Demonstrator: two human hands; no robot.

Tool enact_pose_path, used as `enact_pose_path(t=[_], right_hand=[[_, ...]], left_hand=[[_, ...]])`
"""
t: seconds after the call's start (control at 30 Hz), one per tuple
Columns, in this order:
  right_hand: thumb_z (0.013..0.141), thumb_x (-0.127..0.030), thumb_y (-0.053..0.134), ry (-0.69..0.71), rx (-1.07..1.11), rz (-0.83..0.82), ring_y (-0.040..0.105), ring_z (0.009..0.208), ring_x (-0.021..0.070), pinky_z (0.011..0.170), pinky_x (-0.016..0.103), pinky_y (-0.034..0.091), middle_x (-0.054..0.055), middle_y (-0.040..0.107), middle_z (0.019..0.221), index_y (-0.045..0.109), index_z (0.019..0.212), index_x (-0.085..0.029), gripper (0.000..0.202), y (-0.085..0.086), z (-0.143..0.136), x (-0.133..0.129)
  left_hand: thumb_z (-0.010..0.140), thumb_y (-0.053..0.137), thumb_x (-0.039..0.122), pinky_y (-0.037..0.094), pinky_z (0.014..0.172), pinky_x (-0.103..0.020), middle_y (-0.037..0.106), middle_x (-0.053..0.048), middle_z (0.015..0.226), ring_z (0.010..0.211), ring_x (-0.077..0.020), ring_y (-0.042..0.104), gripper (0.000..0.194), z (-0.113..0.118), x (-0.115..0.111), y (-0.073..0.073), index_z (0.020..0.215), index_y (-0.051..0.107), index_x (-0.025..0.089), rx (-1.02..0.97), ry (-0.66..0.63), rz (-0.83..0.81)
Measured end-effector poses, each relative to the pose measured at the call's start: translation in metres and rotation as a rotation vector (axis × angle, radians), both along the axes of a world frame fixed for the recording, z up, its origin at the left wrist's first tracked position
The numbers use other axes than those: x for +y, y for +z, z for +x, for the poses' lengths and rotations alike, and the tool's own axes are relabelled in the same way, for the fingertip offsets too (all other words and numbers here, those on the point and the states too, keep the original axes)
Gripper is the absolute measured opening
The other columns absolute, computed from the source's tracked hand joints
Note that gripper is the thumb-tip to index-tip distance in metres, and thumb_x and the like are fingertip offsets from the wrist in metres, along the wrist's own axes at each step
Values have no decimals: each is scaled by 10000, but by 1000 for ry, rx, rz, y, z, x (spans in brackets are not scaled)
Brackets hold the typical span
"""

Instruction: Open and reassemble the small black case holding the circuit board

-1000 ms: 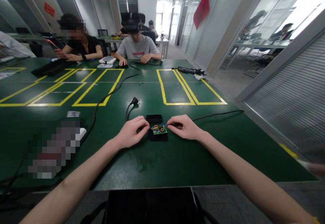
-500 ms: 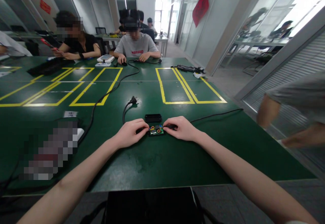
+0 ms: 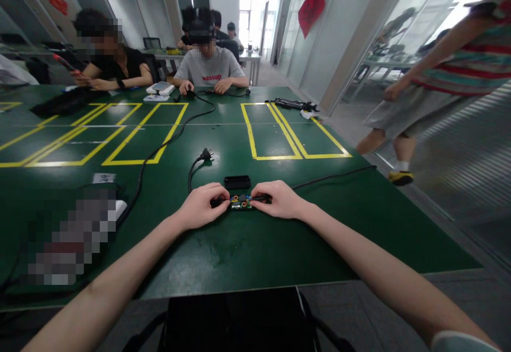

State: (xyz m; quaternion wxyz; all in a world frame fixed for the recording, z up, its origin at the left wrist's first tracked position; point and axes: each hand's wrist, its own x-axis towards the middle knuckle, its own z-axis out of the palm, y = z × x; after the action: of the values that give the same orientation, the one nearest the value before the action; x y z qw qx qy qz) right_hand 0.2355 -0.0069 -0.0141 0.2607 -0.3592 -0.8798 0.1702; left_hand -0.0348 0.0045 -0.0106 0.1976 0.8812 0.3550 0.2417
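Observation:
A small circuit board (image 3: pixel 241 202) with copper coils sits in a black case on the green table, between my two hands. My left hand (image 3: pixel 203 204) pinches the black cable end at the board's left side. At the right side, my right hand (image 3: pixel 277 199) is closed on another black cable where it meets the board. Just beyond them lies a black case half (image 3: pixel 237 182), hollow side up. A black plug (image 3: pixel 206 154) with bare prongs rests behind my left hand, its cord curving down toward that hand.
Yellow tape outlines mark the green table (image 3: pixel 191 256). A long black cable (image 3: pixel 141 173) crosses it on the left, near a blurred-out object (image 3: pixel 75 235). A folded black stand (image 3: pixel 293 105) lies at the far right. People sit across the table; one person walks at right.
The view has shifted slightly. Both my hands remain at the board's ends, with the fingers a little closer together. The person at right has come more fully into view.

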Motion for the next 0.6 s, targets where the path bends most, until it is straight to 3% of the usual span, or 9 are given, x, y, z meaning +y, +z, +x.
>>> enact_pose_path(t=[0.2,0.4,0.6], right_hand=[[952,-242,634,58,41,-5,658,717,162,666,269,476,50,734,845,742,912,-181,131,2,5,3],[942,-232,644,119,36,-28,590,621,128,613,260,468,45,707,868,780,996,-182,155,1,9,5],[914,-213,634,81,82,-32,632,682,150,625,261,493,49,719,877,760,1029,-191,172,-1,7,3]], left_hand=[[917,568,269,404,626,-255,604,-7,764,683,-141,541,172,0,0,0,823,678,177,-36,-10,-51],[897,578,268,419,618,-244,624,-10,764,674,-132,539,165,-4,2,3,884,711,172,-43,-55,-97],[910,591,293,431,614,-244,644,-20,773,667,-130,547,185,-6,4,4,894,724,167,-66,-69,-85]])
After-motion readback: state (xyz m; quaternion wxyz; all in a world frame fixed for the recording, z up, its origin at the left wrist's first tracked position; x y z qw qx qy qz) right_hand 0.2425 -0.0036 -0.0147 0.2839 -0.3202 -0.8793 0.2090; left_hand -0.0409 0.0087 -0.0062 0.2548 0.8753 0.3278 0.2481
